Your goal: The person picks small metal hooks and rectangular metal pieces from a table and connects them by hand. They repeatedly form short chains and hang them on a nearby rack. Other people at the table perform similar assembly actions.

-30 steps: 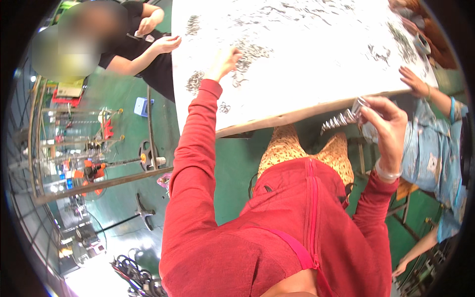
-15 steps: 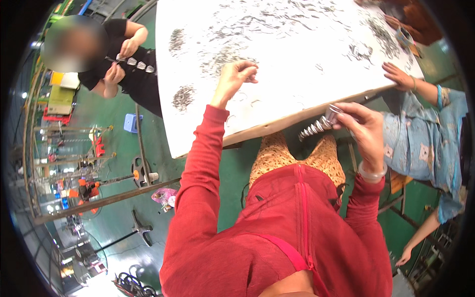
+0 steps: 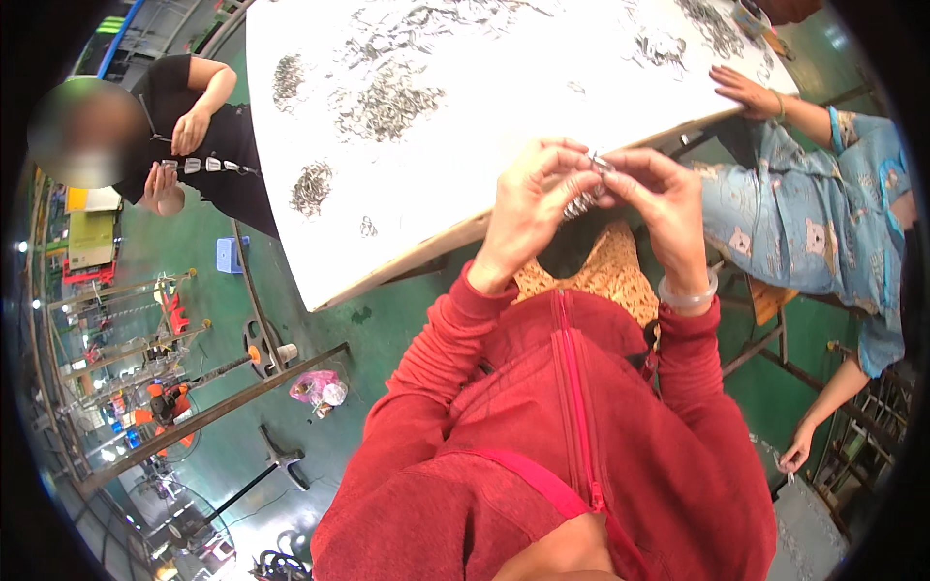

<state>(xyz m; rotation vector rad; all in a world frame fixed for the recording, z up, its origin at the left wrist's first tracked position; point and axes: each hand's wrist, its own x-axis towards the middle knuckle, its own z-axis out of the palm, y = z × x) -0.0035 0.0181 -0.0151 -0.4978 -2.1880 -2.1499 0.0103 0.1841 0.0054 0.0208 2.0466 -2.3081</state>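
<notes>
Green floor (image 3: 358, 324): shows beneath all, from three o'clock round to nine.

White-topped table (image 3: 417, 194): spans ten o'clock to two, with a pale front edge nearest the hands.

Red jacket (image 3: 639, 436): fills centre to six o'clock; zipped, long-sleeved, worn over patterned legwear (image 3: 630, 266).

Co-worker in blue (image 3: 804, 232): placed at three o'clock, with one hand laid at the table's edge at two o'clock.

Co-worker in black (image 3: 228, 198): placed at ten o'clock beside the table, with both hands on a string of silvery pieces (image 3: 211, 166).

Blue stool (image 3: 231, 254): stands at nine o'clock.

Main heap of small dark metal pieces (image 3: 387, 102): lies spread on the table at eleven o'clock.

Right hand (image 3: 668, 198): raised at two o'clock, pale bracelet (image 3: 690, 290) at wrist; thumb and fingers pinching the shiny metal strand.

Left hand (image 3: 533, 198): raised at one o'clock, curled in close beside the right; thumb and fingers drawn together on the same strand. Exact fingertip contact: cannot tell.

Small round heap of dark pieces (image 3: 312, 187): lies apart on the table at ten o'clock.

Shiny metal strand (image 3: 581, 205): held between both hands, between one and two o'clock, just off the table's front edge; partly hidden by fingers.
</notes>
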